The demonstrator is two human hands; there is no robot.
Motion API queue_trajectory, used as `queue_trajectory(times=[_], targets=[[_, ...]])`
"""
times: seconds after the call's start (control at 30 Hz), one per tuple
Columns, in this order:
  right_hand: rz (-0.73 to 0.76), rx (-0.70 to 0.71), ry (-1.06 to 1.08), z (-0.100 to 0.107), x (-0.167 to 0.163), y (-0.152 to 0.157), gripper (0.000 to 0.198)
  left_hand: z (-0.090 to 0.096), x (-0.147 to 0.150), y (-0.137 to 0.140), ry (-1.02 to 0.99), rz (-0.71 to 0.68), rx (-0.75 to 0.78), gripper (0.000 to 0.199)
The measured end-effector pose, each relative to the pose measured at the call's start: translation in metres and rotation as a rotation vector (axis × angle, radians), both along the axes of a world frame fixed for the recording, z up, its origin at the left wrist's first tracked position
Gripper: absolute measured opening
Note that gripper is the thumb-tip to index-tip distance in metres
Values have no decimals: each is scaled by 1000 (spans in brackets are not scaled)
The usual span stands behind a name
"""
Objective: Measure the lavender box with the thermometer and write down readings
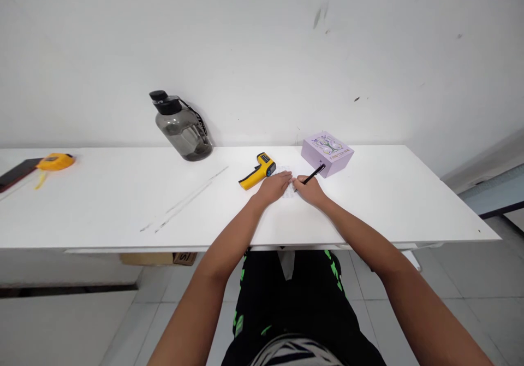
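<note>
From where I watch through the head camera, a dark, flat object (18, 173) with a reddish edge lies at the far left of the white table (102, 207), cut off by the frame. At its right end sits a yellow tape measure (56, 161), a short bit of yellow hanging out in front. Below the tabletop I see part of a cardboard box (147, 259). Next along the table, near the wall (254, 54), a grey see-through bottle (182, 131) with a black cap and a strap appears tilted in my wide view. Dark scuff lines (192, 198) run across the white surface to its right.

Near the middle, a yellow-and-black thermometer gun (257, 171) lies on its side. My left hand (275, 187) is just beside it — whether they touch, I cannot tell — with its fingers laid out flat over a small white sheet of paper (289, 194) bearing faint marks. My right hand (309, 189) is closed around a black pen (314, 173), its tip down at the paper and its upper end slanting right. The two hands nearly meet at the fingertips. Behind the right hand stands a lilac box (327, 153) with a tree-like print on its lid.
</note>
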State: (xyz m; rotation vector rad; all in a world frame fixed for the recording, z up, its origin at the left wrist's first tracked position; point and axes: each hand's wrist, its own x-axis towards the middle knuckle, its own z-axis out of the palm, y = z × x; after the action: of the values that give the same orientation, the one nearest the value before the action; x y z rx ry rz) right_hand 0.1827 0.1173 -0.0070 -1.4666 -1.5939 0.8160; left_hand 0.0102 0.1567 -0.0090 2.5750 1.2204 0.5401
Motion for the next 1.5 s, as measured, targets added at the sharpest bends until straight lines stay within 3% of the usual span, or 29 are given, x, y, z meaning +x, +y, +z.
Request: queue_trajectory(times=[1.5], targets=[[-26, 21, 20, 2, -1, 0, 38, -1, -3, 3, -136, -28, -147, 42]])
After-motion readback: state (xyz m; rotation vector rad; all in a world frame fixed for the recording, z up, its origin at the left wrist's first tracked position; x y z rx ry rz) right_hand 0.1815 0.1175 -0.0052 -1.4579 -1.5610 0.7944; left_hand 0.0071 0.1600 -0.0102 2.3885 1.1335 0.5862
